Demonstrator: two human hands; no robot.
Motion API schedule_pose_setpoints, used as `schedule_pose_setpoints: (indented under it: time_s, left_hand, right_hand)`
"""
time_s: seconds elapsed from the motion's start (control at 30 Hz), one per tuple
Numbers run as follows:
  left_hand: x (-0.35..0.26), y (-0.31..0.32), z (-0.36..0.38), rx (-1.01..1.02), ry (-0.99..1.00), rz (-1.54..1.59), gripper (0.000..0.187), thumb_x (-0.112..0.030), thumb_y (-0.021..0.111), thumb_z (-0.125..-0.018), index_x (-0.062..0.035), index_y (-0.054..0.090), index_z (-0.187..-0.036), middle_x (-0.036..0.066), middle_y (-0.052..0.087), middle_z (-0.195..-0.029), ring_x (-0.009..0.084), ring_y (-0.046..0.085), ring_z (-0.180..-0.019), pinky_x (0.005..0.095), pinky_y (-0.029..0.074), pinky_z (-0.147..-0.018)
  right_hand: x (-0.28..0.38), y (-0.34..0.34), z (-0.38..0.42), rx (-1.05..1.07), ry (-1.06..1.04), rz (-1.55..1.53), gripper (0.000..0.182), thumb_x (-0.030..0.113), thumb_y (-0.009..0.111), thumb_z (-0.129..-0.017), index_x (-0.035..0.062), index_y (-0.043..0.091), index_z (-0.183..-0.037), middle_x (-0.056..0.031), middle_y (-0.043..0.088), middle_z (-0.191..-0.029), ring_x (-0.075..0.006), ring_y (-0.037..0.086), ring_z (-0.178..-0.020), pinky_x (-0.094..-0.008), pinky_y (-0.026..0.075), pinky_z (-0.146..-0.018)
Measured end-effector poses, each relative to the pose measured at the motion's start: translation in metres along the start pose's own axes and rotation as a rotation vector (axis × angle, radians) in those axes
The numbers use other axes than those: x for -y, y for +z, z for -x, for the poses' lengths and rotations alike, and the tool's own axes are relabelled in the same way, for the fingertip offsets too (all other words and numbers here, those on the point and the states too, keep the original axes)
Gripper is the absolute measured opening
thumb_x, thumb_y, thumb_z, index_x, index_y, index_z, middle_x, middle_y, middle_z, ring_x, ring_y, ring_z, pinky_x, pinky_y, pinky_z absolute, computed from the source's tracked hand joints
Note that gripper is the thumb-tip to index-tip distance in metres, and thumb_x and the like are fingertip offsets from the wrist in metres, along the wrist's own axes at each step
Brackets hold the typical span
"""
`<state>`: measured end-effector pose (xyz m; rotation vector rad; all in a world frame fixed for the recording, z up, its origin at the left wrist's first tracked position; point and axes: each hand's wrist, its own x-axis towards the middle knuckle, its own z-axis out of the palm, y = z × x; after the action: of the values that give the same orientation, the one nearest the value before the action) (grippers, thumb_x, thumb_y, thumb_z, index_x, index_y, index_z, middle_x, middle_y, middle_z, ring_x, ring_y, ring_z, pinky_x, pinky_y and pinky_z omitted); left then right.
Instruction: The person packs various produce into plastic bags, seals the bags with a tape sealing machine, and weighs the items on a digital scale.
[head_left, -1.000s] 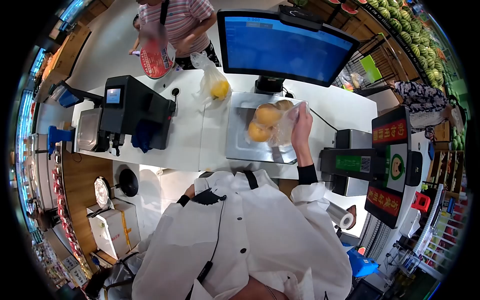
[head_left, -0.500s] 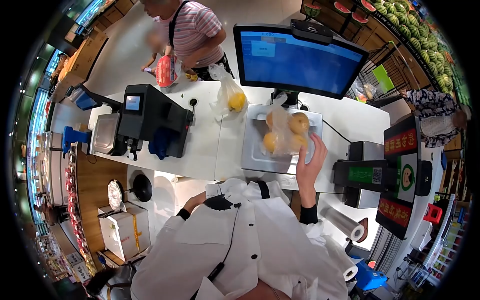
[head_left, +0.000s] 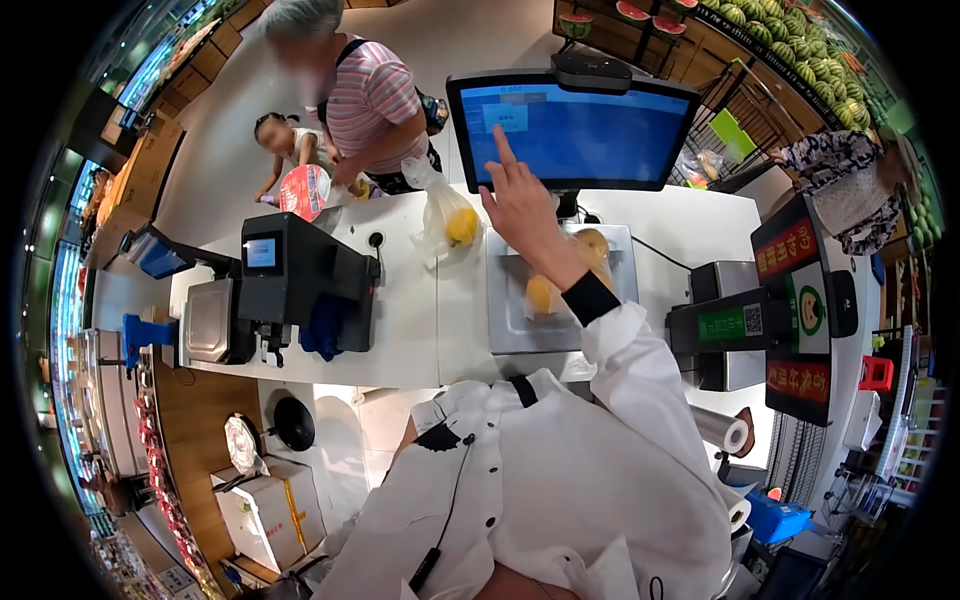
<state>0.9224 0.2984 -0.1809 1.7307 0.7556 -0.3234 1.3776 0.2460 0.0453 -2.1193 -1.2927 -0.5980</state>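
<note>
My right hand (head_left: 522, 212) reaches over the scale with its index finger stretched out toward a small light box on the blue touchscreen (head_left: 600, 140). The fingertip overlaps that box, and the hand holds nothing. Below the wrist, round yellow-brown fruits (head_left: 541, 294) in a thin clear plastic bag lie on the metal scale plate (head_left: 510, 333), partly covered by my hand and sleeve. Left of the scale, another clear bag (head_left: 437, 215) with a yellow fruit (head_left: 461, 227) rests on the white counter (head_left: 408, 330). My left hand is hidden beside my white shirt.
A black weighing machine (head_left: 305, 275) stands at the left of the counter. On the right are a payment display (head_left: 800, 290) and plastic rolls (head_left: 722, 432). Across the counter, a person in a striped shirt (head_left: 375, 95) stands beside a child (head_left: 290, 145) near a red-lidded tub (head_left: 304, 192).
My right hand has left the bagged fruit and moved up and left to the touchscreen, index finger extended. My left hand has dropped out of sight. The child has come into clearer view.
</note>
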Motion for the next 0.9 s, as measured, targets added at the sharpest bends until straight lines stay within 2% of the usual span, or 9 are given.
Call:
schedule_pose_setpoints:
  time_s: [0.13,0.2,0.23,0.37,0.43,0.57,0.7,0.8,0.9]
  left_hand:
    - [0.012,-0.005,0.011,-0.037,-0.018,0.018,0.020,-0.012,0.059,-0.084,-0.0009,0.061,-0.100,0.011,0.064,-0.093,0.0197,0.060,-0.083,0.0309,0.049,-0.074]
    - [0.018,-0.006,0.016,-0.054,-0.026,0.027,0.019,-0.012,0.059,-0.084,-0.0009,0.061,-0.100,0.011,0.064,-0.093,0.0196,0.060,-0.083,0.0309,0.049,-0.074]
    - [0.018,-0.006,0.017,-0.061,-0.028,0.032,0.019,-0.012,0.059,-0.084,-0.0008,0.061,-0.100,0.010,0.064,-0.093,0.0195,0.060,-0.083,0.0308,0.049,-0.073]
    - [0.018,-0.003,0.017,-0.069,-0.029,0.026,0.019,-0.012,0.059,-0.084,-0.0008,0.061,-0.099,0.010,0.064,-0.093,0.0193,0.061,-0.083,0.0308,0.049,-0.073]
    - [0.015,-0.004,0.010,-0.059,-0.017,0.012,0.019,-0.012,0.059,-0.084,-0.0008,0.061,-0.099,0.010,0.064,-0.093,0.0192,0.061,-0.082,0.0307,0.049,-0.073]
    - [-0.001,-0.010,-0.006,-0.002,-0.002,-0.055,0.018,-0.012,0.059,-0.084,-0.0007,0.061,-0.099,0.010,0.064,-0.092,0.0189,0.061,-0.082,0.0307,0.049,-0.073]
    - [-0.018,-0.013,-0.023,0.079,0.019,-0.166,0.018,-0.012,0.059,-0.084,-0.0007,0.061,-0.099,0.010,0.064,-0.092,0.0187,0.061,-0.081,0.0306,0.050,-0.072]
    - [-0.033,-0.015,-0.035,0.135,0.035,-0.264,0.018,-0.012,0.059,-0.084,-0.0007,0.061,-0.098,0.010,0.064,-0.092,0.0185,0.061,-0.081,0.0305,0.050,-0.072]
    - [-0.048,-0.022,-0.050,0.193,0.045,-0.385,0.018,-0.012,0.059,-0.084,-0.0006,0.061,-0.098,0.010,0.064,-0.091,0.0183,0.061,-0.081,0.0305,0.050,-0.072]
  right_hand:
    - [-0.003,0.018,-0.006,-0.008,0.048,0.066,0.029,0.017,0.062,-0.081,0.0001,0.049,-0.100,-0.0187,0.032,-0.143,-0.0265,0.056,-0.087,-0.0348,0.050,-0.074]
    - [0.005,0.004,-0.002,-0.219,-0.054,-0.091,0.025,0.014,0.062,-0.081,0.0020,0.051,-0.100,-0.0175,0.041,-0.135,-0.0272,0.056,-0.086,-0.0363,0.049,-0.072]
    - [0.011,-0.003,0.006,-0.219,-0.058,-0.093,0.025,0.014,0.062,-0.081,0.0020,0.051,-0.100,-0.0175,0.041,-0.135,-0.0272,0.056,-0.086,-0.0363,0.049,-0.072]
    - [0.032,-0.025,0.075,-0.184,0.192,-0.475,0.016,0.006,0.061,-0.081,0.0033,0.056,-0.096,-0.0151,0.054,-0.109,-0.0295,0.057,-0.080,-0.0370,0.047,-0.069]
    - [0.028,-0.028,0.127,-0.259,0.233,-0.396,0.016,0.004,0.060,-0.081,0.0022,0.057,-0.097,-0.0152,0.056,-0.102,-0.0265,0.056,-0.075,-0.0340,0.045,-0.064]
    - [0.001,-0.039,0.241,-0.338,0.668,-0.376,0.015,0.003,0.056,-0.085,0.0010,0.055,-0.100,-0.0103,0.051,-0.086,-0.0179,0.046,-0.065,-0.0278,0.039,-0.057]
    - [-0.033,-0.052,0.320,-0.428,1.067,-0.230,0.017,0.005,0.052,-0.089,0.0011,0.053,-0.105,-0.0061,0.045,-0.084,-0.0140,0.041,-0.062,-0.0262,0.038,-0.058]
    - [-0.061,-0.043,0.362,-0.367,1.174,-0.191,0.018,0.006,0.052,-0.088,0.0033,0.056,-0.106,-0.0072,0.048,-0.085,-0.0155,0.044,-0.061,-0.0274,0.039,-0.058]
    - [-0.078,-0.032,0.391,-0.279,1.121,-0.145,0.024,0.007,0.053,-0.087,0.0064,0.057,-0.111,-0.0102,0.050,-0.089,-0.0196,0.049,-0.061,-0.0312,0.042,-0.059]
